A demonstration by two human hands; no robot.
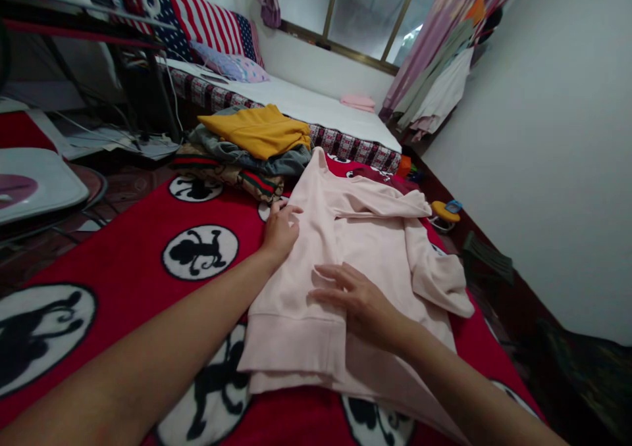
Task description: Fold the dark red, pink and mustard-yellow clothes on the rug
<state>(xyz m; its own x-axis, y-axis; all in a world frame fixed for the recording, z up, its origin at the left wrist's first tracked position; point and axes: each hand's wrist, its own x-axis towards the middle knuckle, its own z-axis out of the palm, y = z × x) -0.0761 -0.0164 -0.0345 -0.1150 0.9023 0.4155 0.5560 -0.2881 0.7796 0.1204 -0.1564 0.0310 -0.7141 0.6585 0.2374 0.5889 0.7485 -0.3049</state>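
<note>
A pale pink sweatshirt (370, 248) lies on a red blanket (123, 255) printed with black monkeys in white circles. Its left side is folded inward over the body, with one sleeve laid across the top; the other sleeve sticks out to the right. At the left folded edge rests my left hand (281, 232), fingers apart and touching the fabric. My right hand (360, 301) is over the middle of the sweatshirt, fingers spread and holding nothing. Whether its fingertips touch the cloth I cannot tell.
Beyond the sweatshirt is a pile of clothes with a yellow garment (261, 130) on top. A dark red garment (385, 177) lies behind the collar. A white chair (34, 183) stands at left, a bed (296, 97) at the back, and a wall (553, 137) at right.
</note>
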